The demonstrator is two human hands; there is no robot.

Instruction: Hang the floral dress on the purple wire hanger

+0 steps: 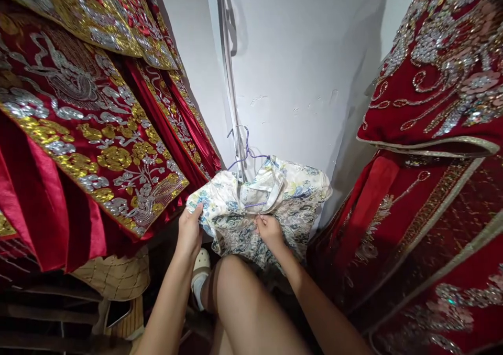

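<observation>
As our left hand [190, 229] grips the floral garment [239, 230] by one edge, our right hand [270, 229] pinches its upper front!

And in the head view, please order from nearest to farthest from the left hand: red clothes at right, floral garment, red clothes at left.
1. Floral garment: held by left hand.
2. Red clothes at left: close by.
3. Red clothes at right: beyond right hand.
</observation>
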